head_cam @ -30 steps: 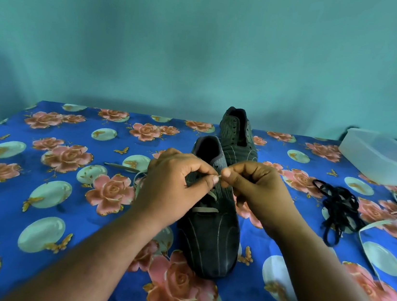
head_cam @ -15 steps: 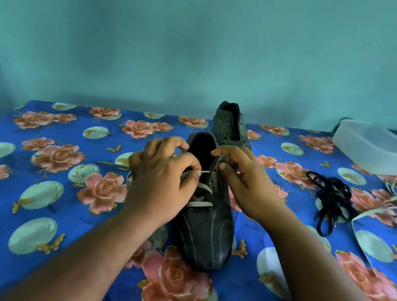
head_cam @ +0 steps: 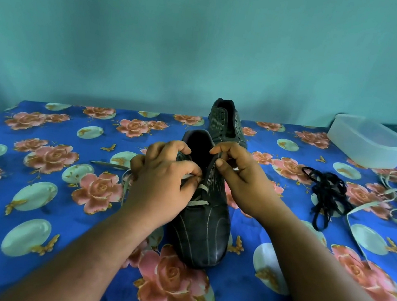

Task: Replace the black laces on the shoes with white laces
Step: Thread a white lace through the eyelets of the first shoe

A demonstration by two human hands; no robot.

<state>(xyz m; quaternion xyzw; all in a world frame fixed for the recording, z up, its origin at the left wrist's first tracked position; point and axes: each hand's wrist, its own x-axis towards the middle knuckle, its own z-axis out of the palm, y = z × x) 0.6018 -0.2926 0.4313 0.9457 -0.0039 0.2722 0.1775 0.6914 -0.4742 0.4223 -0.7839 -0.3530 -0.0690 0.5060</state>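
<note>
With the left hand pinching the white lace and the right hand gripping the near shoe at its eyelet flap, pull each crossing flat and even.

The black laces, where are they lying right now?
In the head view the black laces lie bundled on the floral tablecloth, right of the right hand, below the plastic tub.
</note>
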